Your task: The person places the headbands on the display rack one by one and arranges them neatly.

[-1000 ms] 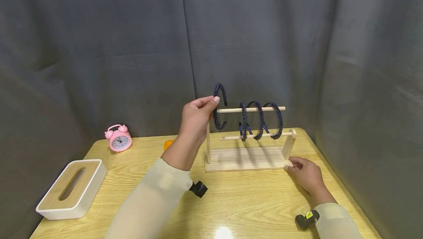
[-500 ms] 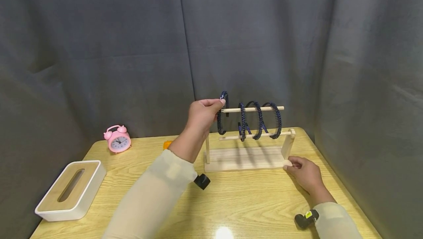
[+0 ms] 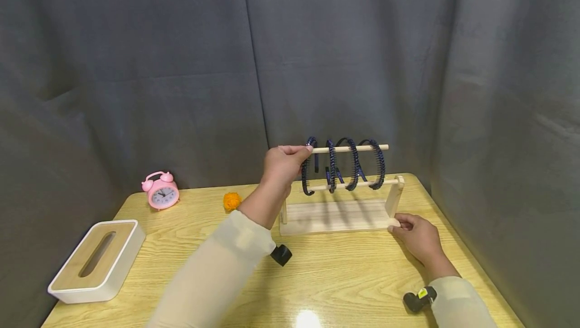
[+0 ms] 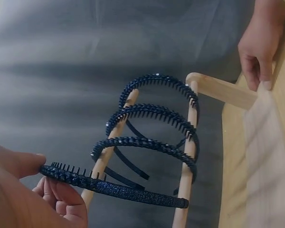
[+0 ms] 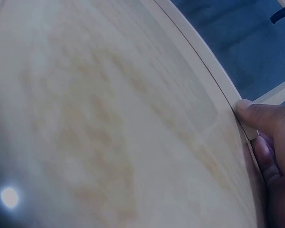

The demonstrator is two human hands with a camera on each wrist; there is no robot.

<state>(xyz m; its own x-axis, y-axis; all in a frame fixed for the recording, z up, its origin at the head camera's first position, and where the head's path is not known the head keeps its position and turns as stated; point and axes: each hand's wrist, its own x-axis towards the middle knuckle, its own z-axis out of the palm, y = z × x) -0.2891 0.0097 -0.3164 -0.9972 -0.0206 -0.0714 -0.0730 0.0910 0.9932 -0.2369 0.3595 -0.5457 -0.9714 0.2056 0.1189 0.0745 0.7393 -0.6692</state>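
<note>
My left hand (image 3: 282, 169) pinches the top of a dark blue toothed headband (image 4: 128, 192) between thumb and fingers. That headband is at the left end of a wooden rack (image 3: 337, 217), its top level with the upper rod (image 3: 320, 150) and its lower end by the lower rod (image 4: 181, 209). To its right, 3 similar headbands (image 4: 147, 142) hang over both rods, spaced apart. My right hand (image 3: 419, 240) holds the right front corner of the rack's base, thumb on the edge, as the right wrist view also shows. The rack's left post is partly hidden behind my left hand.
A pink alarm clock (image 3: 162, 192) stands at the back left of the wooden table (image 3: 344, 277). Nearer on the left lies a white tissue box (image 3: 122, 267) with a wooden lid. An orange fluffy ball (image 3: 232, 201) sits behind my left forearm. Grey curtains (image 3: 181, 66) enclose the table.
My left hand has come down and a little to the right, lowering the headband from above the upper rod to its level. The orange ball is now more exposed. My right hand stays put.
</note>
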